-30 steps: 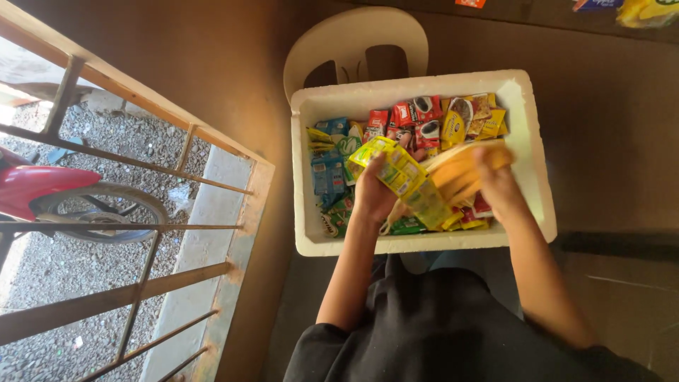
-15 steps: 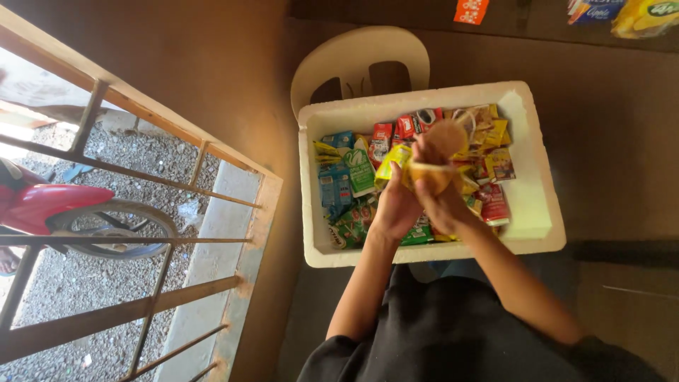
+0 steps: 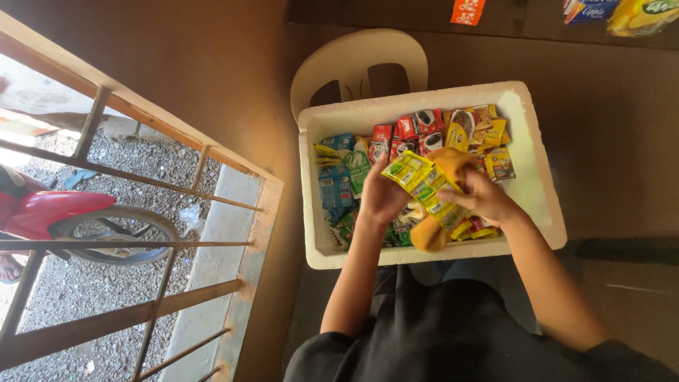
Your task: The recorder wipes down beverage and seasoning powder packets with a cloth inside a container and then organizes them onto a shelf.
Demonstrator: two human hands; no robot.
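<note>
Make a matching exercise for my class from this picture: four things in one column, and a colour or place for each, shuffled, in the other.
Things:
1. foam box
2. plastic chair
3. strip of sachets
4. motorbike

Descriptions:
A. red, outside beyond the railing
B. yellow and green, held in both hands
C. white, filled with colourful packets
D. cream, standing behind the box

Pairs: 1-C, 2-D, 3-B, 4-A
</note>
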